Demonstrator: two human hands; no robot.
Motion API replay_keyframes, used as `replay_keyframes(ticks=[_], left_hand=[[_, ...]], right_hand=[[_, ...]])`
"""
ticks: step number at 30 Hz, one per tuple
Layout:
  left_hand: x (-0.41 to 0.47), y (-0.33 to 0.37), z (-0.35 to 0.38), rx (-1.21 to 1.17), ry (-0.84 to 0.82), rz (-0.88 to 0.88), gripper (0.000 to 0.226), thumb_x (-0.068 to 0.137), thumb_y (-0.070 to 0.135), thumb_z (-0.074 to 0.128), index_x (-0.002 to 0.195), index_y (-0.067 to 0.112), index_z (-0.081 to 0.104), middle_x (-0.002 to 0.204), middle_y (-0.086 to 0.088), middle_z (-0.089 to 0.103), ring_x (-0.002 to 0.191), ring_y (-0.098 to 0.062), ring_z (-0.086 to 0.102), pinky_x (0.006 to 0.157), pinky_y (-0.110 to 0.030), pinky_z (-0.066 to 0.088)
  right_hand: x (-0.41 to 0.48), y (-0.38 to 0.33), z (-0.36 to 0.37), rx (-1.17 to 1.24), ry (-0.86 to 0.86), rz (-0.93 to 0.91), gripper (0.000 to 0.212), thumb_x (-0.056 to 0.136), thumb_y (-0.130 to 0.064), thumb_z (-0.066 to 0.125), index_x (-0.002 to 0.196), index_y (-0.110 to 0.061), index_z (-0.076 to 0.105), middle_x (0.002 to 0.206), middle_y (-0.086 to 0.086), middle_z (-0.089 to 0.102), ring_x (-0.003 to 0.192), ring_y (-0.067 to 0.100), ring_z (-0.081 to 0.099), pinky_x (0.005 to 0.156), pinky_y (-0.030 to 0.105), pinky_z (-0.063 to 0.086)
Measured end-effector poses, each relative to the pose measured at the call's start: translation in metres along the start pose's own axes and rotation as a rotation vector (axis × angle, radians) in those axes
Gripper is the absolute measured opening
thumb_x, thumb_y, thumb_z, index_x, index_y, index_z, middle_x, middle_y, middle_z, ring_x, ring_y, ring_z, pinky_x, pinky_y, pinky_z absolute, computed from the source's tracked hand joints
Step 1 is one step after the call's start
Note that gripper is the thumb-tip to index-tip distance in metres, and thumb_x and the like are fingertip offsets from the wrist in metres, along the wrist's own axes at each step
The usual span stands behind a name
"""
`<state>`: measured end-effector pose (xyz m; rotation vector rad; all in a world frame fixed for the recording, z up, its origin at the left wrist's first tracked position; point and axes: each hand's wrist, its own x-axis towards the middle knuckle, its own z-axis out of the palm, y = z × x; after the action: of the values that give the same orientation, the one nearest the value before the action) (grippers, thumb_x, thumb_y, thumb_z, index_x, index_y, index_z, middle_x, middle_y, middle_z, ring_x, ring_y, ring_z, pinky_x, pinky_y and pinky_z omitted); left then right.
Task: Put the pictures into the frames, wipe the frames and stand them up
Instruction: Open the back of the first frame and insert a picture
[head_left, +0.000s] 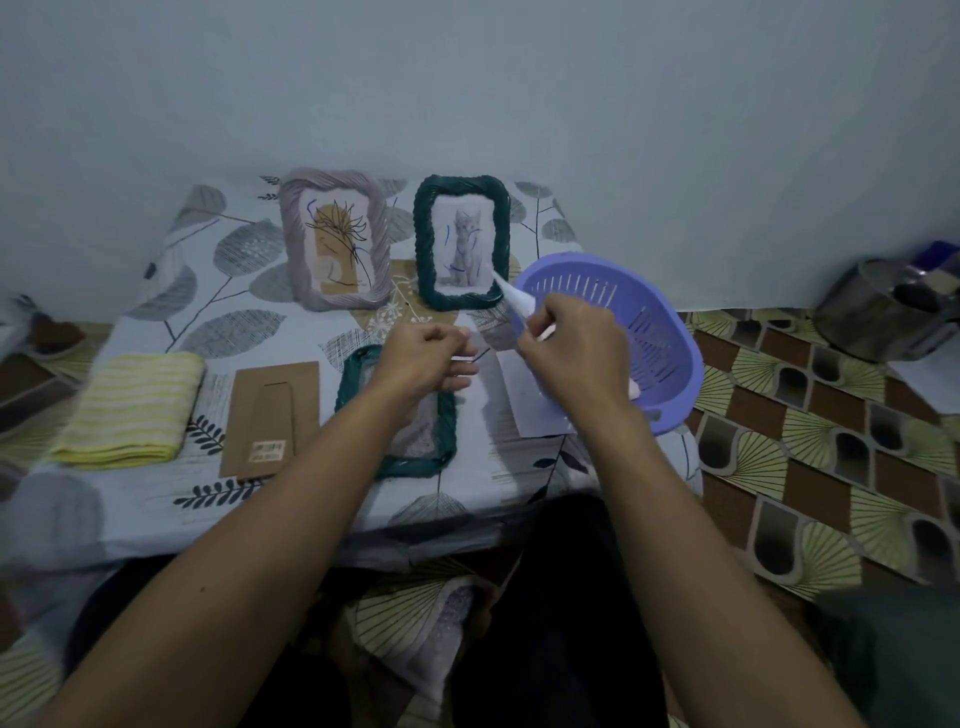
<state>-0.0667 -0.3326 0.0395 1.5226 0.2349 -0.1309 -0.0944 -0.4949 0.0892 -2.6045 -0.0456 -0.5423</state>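
Two frames stand at the back of the low table: a grey frame (335, 239) with a plant drawing and a dark green frame (461, 243) with a cat picture. A third green frame (397, 413) lies flat under my left forearm. Its brown cardboard backing (270, 418) lies to the left. My left hand (428, 358) pinches the edge of a thin clear sheet (470, 356) above the flat frame. My right hand (574, 345) grips a white film or paper (511, 301) that sticks up towards the cat frame. A white picture sheet (530, 402) lies beside the basket.
A purple plastic basket (660, 332) sits tilted at the table's right edge. A folded yellow striped cloth (132, 408) lies at the left. The table carries a leaf-patterned cover (218, 249) and stands against a wall. A metal pot (883, 306) stands on the patterned floor at right.
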Motion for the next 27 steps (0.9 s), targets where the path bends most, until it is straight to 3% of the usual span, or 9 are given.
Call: replay_keyframes(ticks=[3, 7, 10, 13, 16, 19, 22, 24, 27], left_hand=[[-0.001, -0.006, -0.025, -0.047, 0.012, -0.053, 0.019, 0.1, 0.014, 0.057, 0.109, 0.0, 0.067, 0.093, -0.013, 0.076, 0.078, -0.023, 0.074, 0.074, -0.032, 0.062], [-0.007, -0.018, -0.05, -0.189, 0.021, -0.135, 0.024, 0.102, 0.008, 0.049, 0.118, -0.002, 0.064, 0.103, -0.018, 0.074, 0.092, -0.03, 0.074, 0.081, -0.035, 0.062], [-0.015, -0.024, -0.061, -0.241, 0.015, -0.15, 0.026, 0.102, 0.009, 0.045, 0.12, -0.001, 0.061, 0.113, -0.018, 0.07, 0.096, -0.03, 0.073, 0.086, -0.037, 0.06], [-0.022, -0.027, -0.069, -0.328, 0.007, -0.183, 0.024, 0.102, 0.012, 0.046, 0.117, -0.001, 0.059, 0.107, -0.02, 0.066, 0.087, -0.028, 0.073, 0.087, -0.041, 0.06], [-0.024, -0.028, -0.077, -0.375, 0.032, -0.182, 0.023, 0.102, 0.012, 0.049, 0.121, 0.002, 0.057, 0.115, -0.02, 0.068, 0.097, -0.029, 0.071, 0.082, -0.038, 0.061], [-0.024, -0.03, -0.085, -0.278, 0.15, -0.141, 0.007, 0.099, 0.011, 0.056, 0.105, 0.008, 0.06, 0.109, -0.015, 0.07, 0.094, -0.024, 0.068, 0.088, -0.042, 0.059], [-0.028, -0.031, -0.092, -0.092, 0.258, -0.084, 0.014, 0.096, 0.014, 0.064, 0.108, 0.007, 0.063, 0.101, -0.007, 0.072, 0.09, -0.023, 0.068, 0.087, -0.043, 0.059], [-0.031, -0.033, -0.096, 0.109, 0.29, 0.0, 0.02, 0.094, 0.019, 0.067, 0.111, 0.008, 0.063, 0.096, -0.002, 0.071, 0.086, -0.017, 0.067, 0.079, -0.036, 0.058], [-0.034, -0.038, -0.099, 0.446, 0.352, 0.148, 0.014, 0.091, 0.027, 0.071, 0.104, 0.024, 0.065, 0.086, 0.004, 0.067, 0.074, -0.002, 0.058, 0.072, -0.027, 0.051]], right_hand=[[-0.011, -0.021, 0.014, 0.081, 0.07, -0.129, 0.006, 0.083, -0.018, 0.066, 0.078, -0.016, 0.063, 0.074, 0.001, 0.068, 0.069, 0.025, 0.061, 0.057, 0.035, 0.047], [-0.024, -0.042, 0.038, 0.207, 0.107, -0.227, 0.018, 0.081, -0.018, 0.067, 0.07, -0.016, 0.053, 0.07, 0.0, 0.065, 0.062, 0.022, 0.058, 0.052, 0.031, 0.042], [-0.03, -0.052, 0.054, 0.333, 0.101, -0.224, 0.027, 0.079, -0.014, 0.07, 0.069, -0.022, 0.046, 0.071, 0.001, 0.065, 0.063, 0.021, 0.058, 0.053, 0.036, 0.045], [-0.035, -0.06, 0.066, 0.414, 0.091, -0.184, 0.021, 0.079, -0.015, 0.072, 0.07, -0.017, 0.053, 0.072, -0.001, 0.065, 0.064, 0.02, 0.059, 0.058, 0.041, 0.049], [-0.041, -0.068, 0.071, 0.534, 0.08, -0.098, 0.013, 0.08, -0.013, 0.071, 0.084, -0.016, 0.059, 0.08, -0.006, 0.066, 0.071, 0.014, 0.063, 0.063, 0.029, 0.047], [-0.041, -0.069, 0.073, 0.686, -0.016, 0.097, 0.035, 0.078, -0.007, 0.069, 0.104, -0.022, 0.051, 0.093, -0.011, 0.062, 0.084, 0.013, 0.063, 0.067, 0.019, 0.043], [-0.04, -0.061, 0.079, 0.695, -0.172, 0.25, 0.048, 0.078, -0.007, 0.07, 0.113, -0.024, 0.043, 0.091, -0.014, 0.059, 0.084, 0.014, 0.06, 0.065, 0.023, 0.043], [-0.042, -0.053, 0.083, 0.66, -0.271, 0.31, 0.046, 0.08, -0.009, 0.069, 0.116, -0.021, 0.044, 0.087, -0.01, 0.061, 0.084, 0.016, 0.06, 0.065, 0.028, 0.043], [-0.046, -0.043, 0.088, 0.554, -0.38, 0.307, 0.033, 0.083, -0.015, 0.064, 0.112, -0.019, 0.05, 0.077, -0.005, 0.061, 0.077, 0.017, 0.058, 0.063, 0.029, 0.039]])
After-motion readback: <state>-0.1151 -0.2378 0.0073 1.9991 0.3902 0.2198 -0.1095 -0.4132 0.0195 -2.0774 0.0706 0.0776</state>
